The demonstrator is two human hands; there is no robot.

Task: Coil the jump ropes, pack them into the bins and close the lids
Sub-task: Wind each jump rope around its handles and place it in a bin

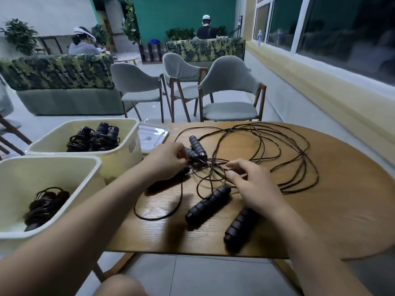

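Note:
Loose black jump rope cord (277,159) sprawls in tangled loops across the wooden table (342,210). My left hand (168,159) grips a black handle (171,180) beside two more ribbed handles (197,146). My right hand (252,184) hovers over the cord where the loops cross, fingers loosely bent, and whether it pinches the cord is unclear. Two other ribbed handles (209,202) (240,225) lie near the front edge. The near cream bin (89,174) holds one coiled rope (42,206). The far cream bin (128,127) holds several coiled ropes (94,137).
A clear plastic lid (152,135) lies flat behind the far bin. Grey chairs (230,99) stand beyond the table. Two seated people and leafy planter sofas are farther back. Windows line the right wall. My knee (119,286) shows below the table edge.

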